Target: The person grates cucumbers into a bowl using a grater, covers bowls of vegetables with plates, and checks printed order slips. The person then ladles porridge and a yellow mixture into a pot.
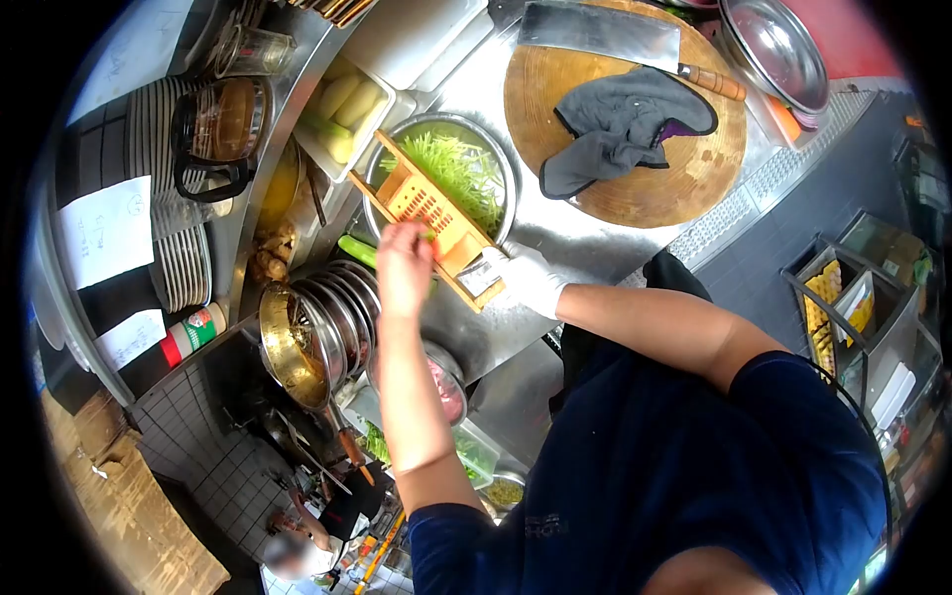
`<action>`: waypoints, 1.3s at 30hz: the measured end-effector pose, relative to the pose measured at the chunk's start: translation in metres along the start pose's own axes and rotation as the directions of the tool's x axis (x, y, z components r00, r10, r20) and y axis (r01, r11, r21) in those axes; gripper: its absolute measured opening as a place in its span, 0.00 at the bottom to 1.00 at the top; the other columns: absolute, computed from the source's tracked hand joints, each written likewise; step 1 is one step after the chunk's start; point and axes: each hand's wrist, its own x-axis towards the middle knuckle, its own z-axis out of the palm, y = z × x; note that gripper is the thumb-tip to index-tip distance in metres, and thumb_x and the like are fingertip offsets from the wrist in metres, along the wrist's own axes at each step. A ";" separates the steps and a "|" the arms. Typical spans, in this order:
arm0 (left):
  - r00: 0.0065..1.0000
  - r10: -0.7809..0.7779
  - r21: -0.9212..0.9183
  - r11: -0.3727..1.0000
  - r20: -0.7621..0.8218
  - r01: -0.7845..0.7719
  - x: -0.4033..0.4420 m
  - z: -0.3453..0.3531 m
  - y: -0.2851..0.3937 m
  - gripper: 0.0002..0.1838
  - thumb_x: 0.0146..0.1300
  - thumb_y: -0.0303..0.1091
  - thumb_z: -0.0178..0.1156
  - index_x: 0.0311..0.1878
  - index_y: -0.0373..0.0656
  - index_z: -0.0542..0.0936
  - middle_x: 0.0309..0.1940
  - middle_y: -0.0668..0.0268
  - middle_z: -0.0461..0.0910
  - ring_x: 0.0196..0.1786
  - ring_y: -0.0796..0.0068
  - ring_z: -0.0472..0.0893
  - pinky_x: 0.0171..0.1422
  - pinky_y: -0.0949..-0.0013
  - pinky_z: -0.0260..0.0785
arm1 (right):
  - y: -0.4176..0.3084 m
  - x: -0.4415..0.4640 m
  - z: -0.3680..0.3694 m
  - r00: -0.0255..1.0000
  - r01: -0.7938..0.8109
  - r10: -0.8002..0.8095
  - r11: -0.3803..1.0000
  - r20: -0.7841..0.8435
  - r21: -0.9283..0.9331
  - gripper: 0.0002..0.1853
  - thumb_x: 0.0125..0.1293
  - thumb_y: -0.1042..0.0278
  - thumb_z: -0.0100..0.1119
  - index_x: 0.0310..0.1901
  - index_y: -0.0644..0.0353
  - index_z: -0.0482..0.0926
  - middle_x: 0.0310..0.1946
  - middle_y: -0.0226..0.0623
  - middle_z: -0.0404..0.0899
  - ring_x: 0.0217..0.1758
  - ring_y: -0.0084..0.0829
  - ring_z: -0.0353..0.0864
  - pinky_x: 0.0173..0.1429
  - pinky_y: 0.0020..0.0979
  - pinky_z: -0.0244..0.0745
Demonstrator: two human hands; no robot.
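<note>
A wooden slicer with an orange slotted plate (pixel 452 238) lies slantwise over a metal bowl (pixel 510 188) that holds pale green shreds (pixel 456 174). My left hand (pixel 405 266) is bare, with its fingers pressed together on the slotted plate around a small green piece, mostly hidden by the fingertips. In a white glove, my right hand (pixel 533 282) is closed on the near right side of the slicer's frame, beside its lower end. A long green vegetable (pixel 357 250) lies left of the bowl.
A round chopping board (pixel 694 188) bears a cleaver (pixel 605 38) and a grey cloth (pixel 620 129). Left are a tub of peeled vegetables (pixel 342 104), stacked pans (pixel 297 347) and shelved plates (pixel 183 263). Another person (pixel 307 540) is at the bottom left.
</note>
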 end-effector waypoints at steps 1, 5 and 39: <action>0.997 0.072 0.048 0.996 -0.030 -0.070 -0.013 0.007 0.011 0.13 0.57 0.18 0.64 0.44 0.41 0.86 0.42 0.54 0.82 0.39 0.58 0.85 0.48 0.59 0.80 | 0.000 -0.001 0.001 1.000 0.001 -0.001 1.000 -0.003 0.001 0.19 0.76 0.50 0.60 0.51 0.61 0.79 0.33 0.36 0.80 0.22 0.31 0.76 0.23 0.34 0.75; 0.997 0.050 0.208 0.977 -0.057 -0.037 -0.044 0.015 0.041 0.11 0.59 0.19 0.62 0.44 0.38 0.85 0.42 0.53 0.82 0.46 0.50 0.83 0.53 0.55 0.79 | 0.005 0.004 -0.001 1.000 0.014 -0.014 1.000 0.011 0.014 0.20 0.76 0.49 0.60 0.52 0.61 0.78 0.34 0.37 0.81 0.21 0.32 0.77 0.23 0.35 0.75; 0.996 -0.066 0.187 0.981 0.061 0.054 -0.027 0.013 0.046 0.16 0.55 0.20 0.62 0.48 0.38 0.86 0.43 0.54 0.79 0.52 0.52 0.81 0.58 0.55 0.76 | -0.002 -0.002 -0.003 0.999 0.026 -0.023 0.996 0.032 -0.084 0.20 0.77 0.50 0.57 0.55 0.61 0.77 0.36 0.38 0.82 0.24 0.32 0.80 0.24 0.34 0.78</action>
